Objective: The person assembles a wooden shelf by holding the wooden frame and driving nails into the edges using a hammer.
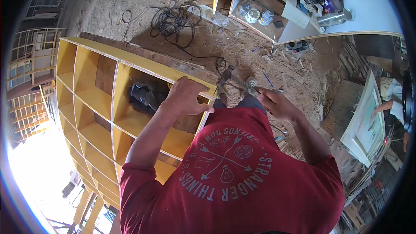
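A yellow wooden shelf unit (143, 66) with several open compartments stands at my left side. My left hand (185, 97) is closed over its near top corner, with the thumb and forefinger on either side of the end edge. Something thin shows by that corner, too small to make out. My right hand (279, 105) is wrapped round the handle of a hammer (234, 80), partly hidden by the fingers. The hammer's head is raised just beyond the shelf corner, apart from it.
Black cable (175, 26) lies coiled on the sawdust-strewn floor ahead. A dark plastic bag (145, 97) sits in a shelf compartment. A cluttered white workbench (368, 6) stands at upper right. Another person's hand (382, 107) touches a pale panel door (363, 123) at right.
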The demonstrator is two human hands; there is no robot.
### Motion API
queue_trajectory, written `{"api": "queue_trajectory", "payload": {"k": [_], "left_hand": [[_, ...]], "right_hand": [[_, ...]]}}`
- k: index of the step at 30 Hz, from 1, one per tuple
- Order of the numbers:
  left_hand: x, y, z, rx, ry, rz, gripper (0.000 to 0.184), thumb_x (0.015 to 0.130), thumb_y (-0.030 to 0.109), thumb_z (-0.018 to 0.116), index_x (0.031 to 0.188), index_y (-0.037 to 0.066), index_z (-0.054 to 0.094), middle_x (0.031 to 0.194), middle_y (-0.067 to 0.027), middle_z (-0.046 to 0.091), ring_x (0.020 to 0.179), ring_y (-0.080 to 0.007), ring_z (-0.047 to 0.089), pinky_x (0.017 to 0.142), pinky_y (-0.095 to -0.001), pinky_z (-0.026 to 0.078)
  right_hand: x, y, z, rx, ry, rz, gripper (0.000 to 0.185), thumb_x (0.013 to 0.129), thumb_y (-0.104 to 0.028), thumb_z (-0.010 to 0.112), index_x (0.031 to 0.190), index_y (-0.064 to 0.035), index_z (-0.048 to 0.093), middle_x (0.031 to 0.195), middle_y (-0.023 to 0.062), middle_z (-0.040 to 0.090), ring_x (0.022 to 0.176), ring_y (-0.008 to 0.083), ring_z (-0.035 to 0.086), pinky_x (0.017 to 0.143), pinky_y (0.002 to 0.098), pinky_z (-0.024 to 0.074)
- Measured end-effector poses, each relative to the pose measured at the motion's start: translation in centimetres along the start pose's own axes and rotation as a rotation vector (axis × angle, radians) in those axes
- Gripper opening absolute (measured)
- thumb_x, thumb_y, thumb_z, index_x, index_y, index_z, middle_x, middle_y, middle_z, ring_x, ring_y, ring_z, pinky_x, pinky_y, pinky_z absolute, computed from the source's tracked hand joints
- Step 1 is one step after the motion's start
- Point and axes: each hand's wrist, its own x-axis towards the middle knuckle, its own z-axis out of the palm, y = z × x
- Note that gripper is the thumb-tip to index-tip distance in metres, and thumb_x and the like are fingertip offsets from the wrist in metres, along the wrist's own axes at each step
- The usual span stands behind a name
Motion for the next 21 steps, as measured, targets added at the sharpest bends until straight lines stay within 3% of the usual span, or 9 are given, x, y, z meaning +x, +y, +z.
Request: {"api": "queue_trajectory", "payload": {"k": [2,5,8,10,12,14,17,21], "left_hand": [[-0.1,0.2,-0.4,-0.005,-0.013,-0.008,0.082,0.067,0.068,0.088,0.124,0.01,0.08,0.122,-0.0178,0.076,0.122,-0.0403,0.065,0.112,-0.0502,0.048],[-0.2,0.1,-0.4,-0.024,-0.009,-0.005,0.081,0.067,0.068,0.088,0.124,0.01,0.08,0.122,-0.0177,0.076,0.12,-0.0404,0.066,0.112,-0.0504,0.048],[-0.2,-0.2,0.2,-0.023,0.05,0.028,0.079,0.067,0.067,0.088,0.122,0.009,0.08,0.12,-0.018,0.077,0.118,-0.0409,0.067,0.111,-0.0506,0.048],[0.2,-0.2,0.0,-0.022,0.027,0.034,0.078,0.067,0.066,0.088,0.121,0.009,0.081,0.119,-0.0179,0.077,0.118,-0.0412,0.067,0.111,-0.0507,0.048],[0.0,-0.2,-0.1,-0.028,0.02,0.029,0.077,0.068,0.065,0.089,0.12,0.009,0.081,0.118,-0.0176,0.077,0.117,-0.0412,0.067,0.11,-0.0508,0.048],[-0.3,0.1,-0.2,-0.039,0.039,0.014,0.075,0.068,0.064,0.088,0.118,0.009,0.081,0.117,-0.0171,0.077,0.116,-0.041,0.067,0.11,-0.0508,0.048],[0.0,-0.4,0.1,-0.006,-0.012,0.027,0.08,0.071,0.07,0.085,0.128,0.015,0.077,0.123,-0.0174,0.076,0.117,-0.0422,0.067,0.111,-0.0499,0.047],[-0.1,0.0,-0.2,0.01,0.0,0.025,0.081,0.072,0.071,0.085,0.13,0.016,0.075,0.119,-0.019,0.076,0.116,-0.0413,0.067,0.109,-0.05,0.047]], "right_hand": [[0.2,-0.5,-0.4,0.09,-0.006,0.033,0.06,0.117,-0.045,0.047,0.164,-0.0069,0.042,0.082,-0.0019,0.051,0.071,0.0089,0.049,0.062,0.0302,0.0446],[0.2,-1.0,-1.6,0.346,0.207,0.139,0.062,0.116,-0.048,0.045,0.161,-0.0055,0.045,0.083,-0.0003,0.054,0.072,0.0114,0.051,0.064,0.0323,0.0471],[0.8,-0.4,0.1,0.16,0.201,0.069,0.056,0.116,-0.046,0.045,0.155,-0.0057,0.051,0.085,0.0001,0.056,0.071,0.0119,0.051,0.065,0.0318,0.0463],[1.3,0.8,0.7,-0.119,0.064,-0.136,0.053,0.117,-0.042,0.046,0.154,-0.0051,0.051,0.085,-0.0007,0.054,0.071,0.0112,0.05,0.063,0.0311,0.0453],[1.2,1.1,0.3,-0.133,0.085,-0.137,0.051,0.117,-0.039,0.047,0.153,-0.0049,0.051,0.085,-0.0007,0.052,0.07,0.0109,0.049,0.063,0.0311,0.045],[0.9,-1.3,-2.0,0.11,0.265,0.064,0.049,0.116,-0.038,0.049,0.153,-0.0051,0.051,0.084,0.0002,0.052,0.07,0.0111,0.049,0.063,0.0316,0.0454],[0.4,-3.6,-3.2,0.185,0.415,-0.027,0.051,0.115,-0.038,0.053,0.154,-0.0049,0.052,0.082,0.0017,0.053,0.07,0.0109,0.05,0.066,0.031,0.0455],[-0.2,-3.9,-1.7,-0.042,0.284,-0.11,0.049,0.115,-0.036,0.054,0.154,-0.0073,0.052,0.081,0.0063,0.055,0.071,0.0138,0.054,0.068,0.0336,0.048]]}}
